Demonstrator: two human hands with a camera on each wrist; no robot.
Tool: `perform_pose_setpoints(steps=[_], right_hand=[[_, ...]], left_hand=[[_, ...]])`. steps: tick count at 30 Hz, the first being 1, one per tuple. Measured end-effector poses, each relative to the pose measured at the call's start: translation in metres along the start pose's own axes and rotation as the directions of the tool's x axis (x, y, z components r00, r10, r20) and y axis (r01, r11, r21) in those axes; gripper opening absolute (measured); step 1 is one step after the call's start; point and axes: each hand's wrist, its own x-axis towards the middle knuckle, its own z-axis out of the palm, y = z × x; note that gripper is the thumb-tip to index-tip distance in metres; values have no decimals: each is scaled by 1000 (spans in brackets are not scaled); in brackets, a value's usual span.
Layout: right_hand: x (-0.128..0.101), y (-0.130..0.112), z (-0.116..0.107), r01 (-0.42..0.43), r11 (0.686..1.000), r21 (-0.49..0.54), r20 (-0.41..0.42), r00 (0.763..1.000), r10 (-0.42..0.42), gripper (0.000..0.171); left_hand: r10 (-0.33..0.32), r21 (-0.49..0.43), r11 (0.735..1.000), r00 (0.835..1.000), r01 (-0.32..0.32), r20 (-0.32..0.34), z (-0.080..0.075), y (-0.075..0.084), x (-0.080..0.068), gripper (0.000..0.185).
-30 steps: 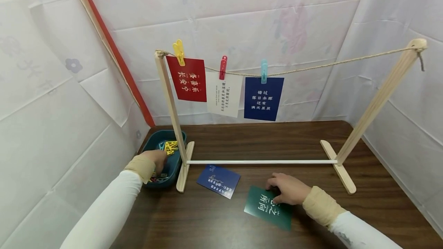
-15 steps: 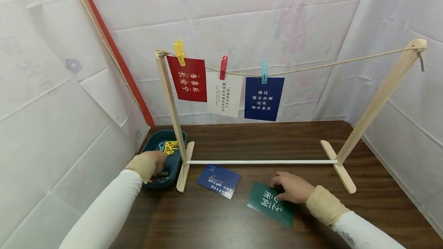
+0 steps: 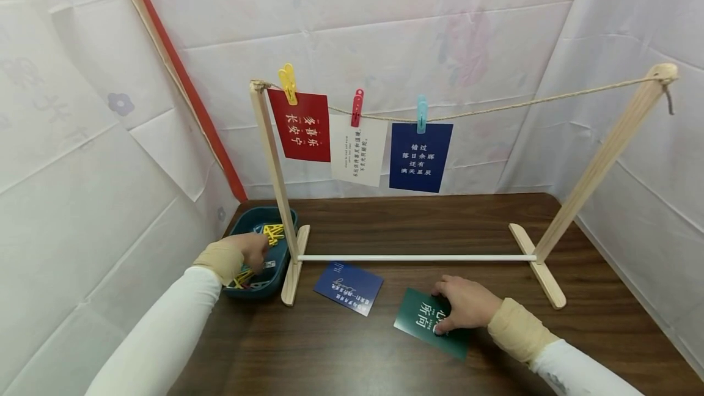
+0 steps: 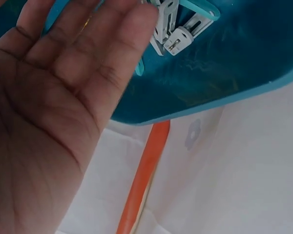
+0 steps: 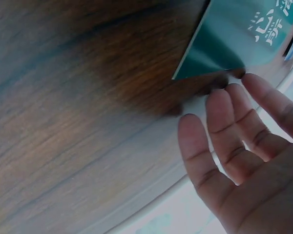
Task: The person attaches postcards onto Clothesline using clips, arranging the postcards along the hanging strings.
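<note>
Lying beneath the right hand [image 3: 466,304], a rectangular dark-green card with white characters [image 3: 417,316] is meeting its thumb; the fingers are staying half-open, loosely bent. Below the left hand [image 3: 249,249], a teal plastic basket [image 4: 234,73] is holding coloured clothes-pegs [image 3: 273,233]; whether its fingertips are pinching one, I cannot tell.

The left hand [image 4: 63,92] is seen palm-on, fingers stretched across the blue bin [image 4: 244,58]; grey clips [image 4: 179,41] are bunched just beside the nearest finger, with a teal clip [image 4: 201,7] among them, and an orange strip [image 4: 149,161] is framed by white sheeting [image 4: 244,161] beyond the rim.
</note>
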Motion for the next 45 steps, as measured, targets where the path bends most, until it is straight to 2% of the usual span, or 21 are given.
perform_pose_setpoints(steps=[4, 10, 16, 18, 22, 29, 31, 36, 38, 41, 45], right_hand=[[-2, -2, -1, 6, 1000, -26, 19, 1000, -5, 79], [-3, -4, 0, -11, 999, -38, 31, 999, 12, 82], [-4, -7, 2, -51, 999, -11, 32, 998, 51, 82], [-4, -8, 3, -63, 998, 4, 30, 998, 63, 80], [-4, -9, 4, -84, 996, 40, 30, 996, 82, 76], [-6, -11, 3, -78, 995, 60, 27, 997, 77, 73], [-6, -11, 2, -74, 995, 71, 29, 997, 72, 72], [-6, -9, 2, -83, 991, 101, 38, 996, 80, 73], [-6, -9, 3, -85, 991, 101, 35, 996, 82, 74], [-6, -7, 4, -77, 992, 97, 22, 997, 75, 76], [-6, -6, 5, -56, 995, 86, -2, 998, 56, 78]], left_hand=[[29, -4, 1000, 999, -29, -39, -3, -2, -3, 12], [87, 2, 996, 992, -87, -89, -5, -12, -1, 9], [110, -1, 994, 979, -112, -170, -9, -17, -2, 33], [117, 4, 993, 973, -119, -199, -9, -18, -3, 36], [126, 12, 992, 960, -127, -251, -10, -19, -4, 29], [151, 14, 988, 949, -153, -277, -8, -21, -8, 21], [172, 28, 985, 938, -171, -301, -8, -22, -10, 23], [177, 57, 984, 903, -168, -391, -8, -26, -14, 27], [157, 43, 987, 894, -153, -420, -8, -27, -15, 29], [127, 6, 990, 888, -139, -442, -9, -28, -18, 30], [71, -60, 992, 888, -110, -454, -10, -29, -23, 32]])
